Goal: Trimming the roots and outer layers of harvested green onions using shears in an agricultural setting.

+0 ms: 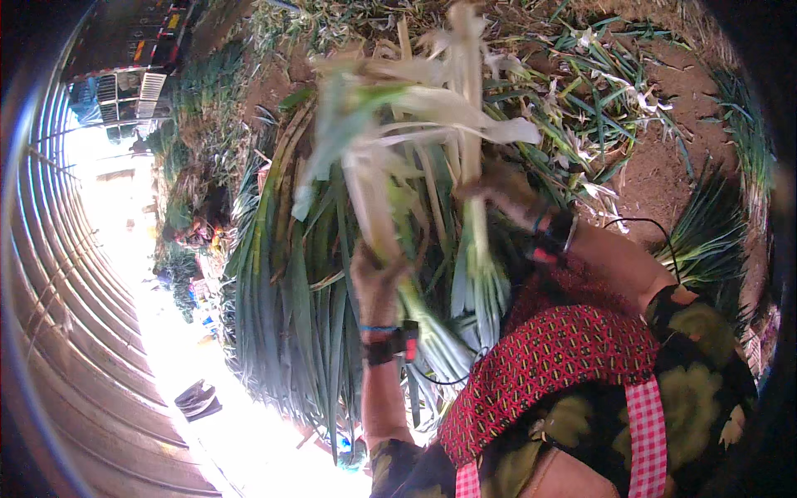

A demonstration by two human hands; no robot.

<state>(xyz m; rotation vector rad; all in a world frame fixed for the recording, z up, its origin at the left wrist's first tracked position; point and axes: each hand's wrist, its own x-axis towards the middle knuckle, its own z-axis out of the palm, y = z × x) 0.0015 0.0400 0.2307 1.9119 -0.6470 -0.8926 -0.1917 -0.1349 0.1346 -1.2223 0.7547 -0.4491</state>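
My left hand is wrapped around the pale stalk of a large green onion. Its stalk points away from me, and its green leaves trail back past my wrist. Loose, pale outer leaves hang across the space above both hands, blurred by motion. Farther right, my right hand grips another long green onion, whose white stem end points up the view and whose leaves fan toward my apron. A dense heap of onions lies under and beside my left hand, its long leaves drooping toward me.
Stripped leaves litter the brown soil at upper right. A bundle of green onions lies near my right elbow. Curved ribbed sheeting runs along the left, with a truck at upper left. Thin cables loop from my wristbands.
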